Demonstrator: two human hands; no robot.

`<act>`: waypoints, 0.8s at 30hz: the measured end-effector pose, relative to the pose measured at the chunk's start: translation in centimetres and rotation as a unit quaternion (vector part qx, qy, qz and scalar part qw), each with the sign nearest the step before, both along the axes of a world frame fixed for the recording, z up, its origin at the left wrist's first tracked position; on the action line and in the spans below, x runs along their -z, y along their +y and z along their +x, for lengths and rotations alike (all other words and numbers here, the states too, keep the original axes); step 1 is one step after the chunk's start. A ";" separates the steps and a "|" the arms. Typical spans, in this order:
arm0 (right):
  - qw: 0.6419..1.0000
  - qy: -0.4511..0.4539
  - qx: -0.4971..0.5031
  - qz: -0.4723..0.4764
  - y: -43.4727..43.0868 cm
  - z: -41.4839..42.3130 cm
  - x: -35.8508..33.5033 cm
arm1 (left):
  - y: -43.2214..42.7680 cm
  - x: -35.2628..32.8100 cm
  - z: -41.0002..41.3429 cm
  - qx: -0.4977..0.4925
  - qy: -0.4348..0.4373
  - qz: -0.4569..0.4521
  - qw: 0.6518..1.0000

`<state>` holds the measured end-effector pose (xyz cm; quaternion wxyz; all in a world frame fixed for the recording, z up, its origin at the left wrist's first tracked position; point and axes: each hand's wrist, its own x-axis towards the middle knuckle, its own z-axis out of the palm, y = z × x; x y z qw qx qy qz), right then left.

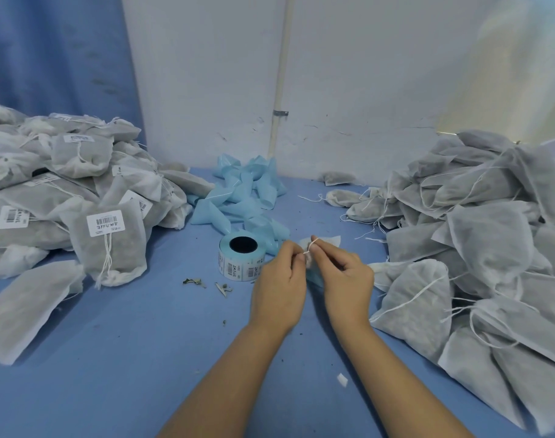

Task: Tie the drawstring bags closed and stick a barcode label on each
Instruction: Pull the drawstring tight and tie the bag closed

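Bare blue tabletop (127, 358) lies open near me; labelled bags (64, 191) wall my left, loose-string bags (475, 248) my right, label roll (235, 263) and blue paper scraps (241, 197) block ahead

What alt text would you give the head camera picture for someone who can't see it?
A person's left hand and right hand pinch the white drawstring of a small bag over a blue table. A roll of barcode labels stands beside the left hand, with labelled bags piled on the left and unlabelled bags on the right.
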<state>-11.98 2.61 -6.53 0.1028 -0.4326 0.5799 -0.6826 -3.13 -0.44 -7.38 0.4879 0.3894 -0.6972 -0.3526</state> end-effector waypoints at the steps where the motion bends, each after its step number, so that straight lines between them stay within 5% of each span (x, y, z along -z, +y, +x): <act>1: 1.000 -0.019 -0.011 0.004 0.0 -0.1 0.0 | 0.0 -0.1 0.0 -0.001 0.014 0.013 1.000; 18: 0.985 0.168 0.015 0.035 0.4 0.1 -0.2 | 0.3 -0.5 0.0 -0.016 0.095 -0.027 0.995; 24: 0.999 0.001 -0.039 0.035 0.1 1.1 -0.6 | 0.3 -0.8 -0.4 0.033 0.186 0.065 0.980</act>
